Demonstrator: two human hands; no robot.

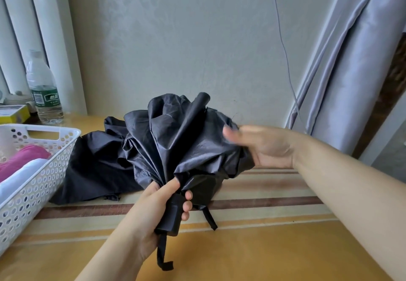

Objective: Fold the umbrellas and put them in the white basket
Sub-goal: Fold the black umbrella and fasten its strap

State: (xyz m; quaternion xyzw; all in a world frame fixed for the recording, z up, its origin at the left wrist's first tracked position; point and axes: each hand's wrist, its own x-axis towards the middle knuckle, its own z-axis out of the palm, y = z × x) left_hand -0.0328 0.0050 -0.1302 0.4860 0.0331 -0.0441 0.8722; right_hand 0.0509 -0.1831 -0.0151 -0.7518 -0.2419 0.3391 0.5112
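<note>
Left hand [162, 206] curls round the blocky matte handle of a black umbrella [175, 140], held above the striped, glossy table [263, 247] near the middle. Its thin, crinkled canopy bunches upward in loose pleats. Right hand [263, 146], blurred, touches the fabric's right side; whether it grips, I cannot tell. At left sits the perforated white plastic basket [44, 170], holding pink and white rolled shapes.

Open tabletop [274, 247] rightward; white basket [33, 195] and second black umbrella [96, 166] crowding left.
</note>
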